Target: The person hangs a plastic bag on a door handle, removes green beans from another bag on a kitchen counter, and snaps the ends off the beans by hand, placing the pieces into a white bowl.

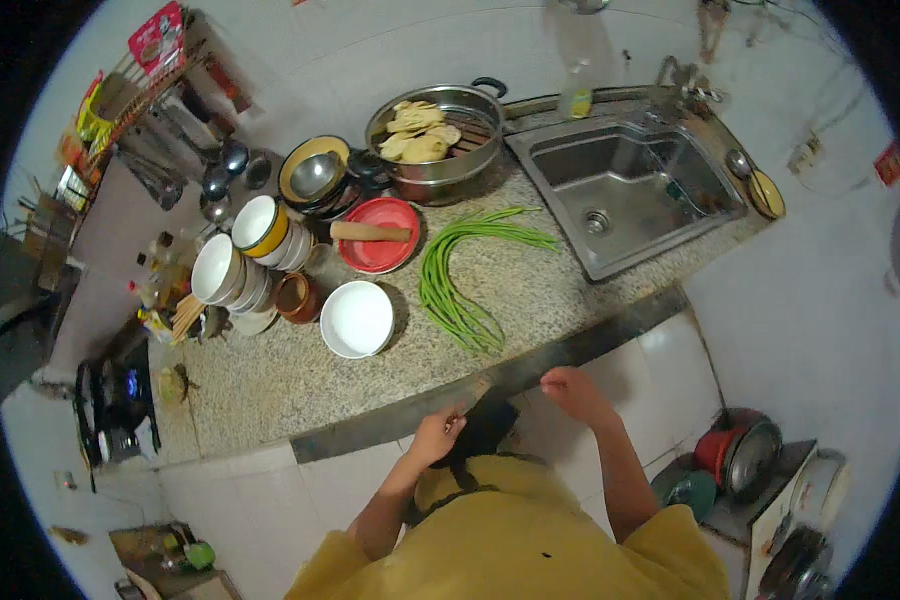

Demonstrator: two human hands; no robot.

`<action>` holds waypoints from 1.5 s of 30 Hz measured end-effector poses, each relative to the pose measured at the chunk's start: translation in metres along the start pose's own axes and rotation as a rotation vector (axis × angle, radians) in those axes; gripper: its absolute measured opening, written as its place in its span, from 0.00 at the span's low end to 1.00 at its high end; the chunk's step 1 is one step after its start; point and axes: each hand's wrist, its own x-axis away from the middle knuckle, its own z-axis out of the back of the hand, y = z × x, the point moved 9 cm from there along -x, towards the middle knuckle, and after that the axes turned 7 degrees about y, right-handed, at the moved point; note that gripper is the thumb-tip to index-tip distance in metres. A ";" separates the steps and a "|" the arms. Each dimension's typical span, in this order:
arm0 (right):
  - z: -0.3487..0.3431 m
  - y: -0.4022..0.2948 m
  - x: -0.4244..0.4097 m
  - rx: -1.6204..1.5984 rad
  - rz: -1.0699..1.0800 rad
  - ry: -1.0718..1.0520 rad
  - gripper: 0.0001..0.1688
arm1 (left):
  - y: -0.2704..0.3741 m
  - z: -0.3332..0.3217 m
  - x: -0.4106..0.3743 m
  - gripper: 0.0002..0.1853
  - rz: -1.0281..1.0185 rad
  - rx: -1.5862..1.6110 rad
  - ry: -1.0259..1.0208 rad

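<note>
Both hands hang in front of my body, just short of the counter's front edge. My left hand (436, 436) has its fingers curled in, and no object shows in it. To its right, my right hand (576, 395) is loosely closed, also with nothing visible in it. Nearest to them on the speckled stone counter (547, 307) lies a curved bundle of long green beans (441, 274). A white bowl (357, 319) stands left of the beans. Behind that bowl, a wooden rolling pin (371, 232) rests across a red plate (382, 258).
A steel steamer pot (450, 176) holds pale flat dough pieces (424, 146). Right of it is a steel sink (596, 165). Stacked bowls (217, 270) and a brown jar (298, 298) crowd the left. Low at right sits a red pot (716, 448).
</note>
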 end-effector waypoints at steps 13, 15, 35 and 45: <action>0.000 -0.029 -0.116 0.166 0.070 -0.083 0.09 | 0.025 0.063 -0.128 0.08 0.061 0.306 0.399; -0.013 -0.045 -0.130 0.140 0.186 -0.084 0.09 | 0.020 0.068 -0.129 0.08 0.059 0.304 0.446; 0.038 0.012 -0.288 0.161 0.122 -0.160 0.07 | 0.046 0.049 -0.105 0.06 0.247 0.299 0.674; 0.023 -0.032 -0.269 0.531 0.415 -0.101 0.11 | 0.066 0.051 -0.131 0.05 0.190 0.206 0.645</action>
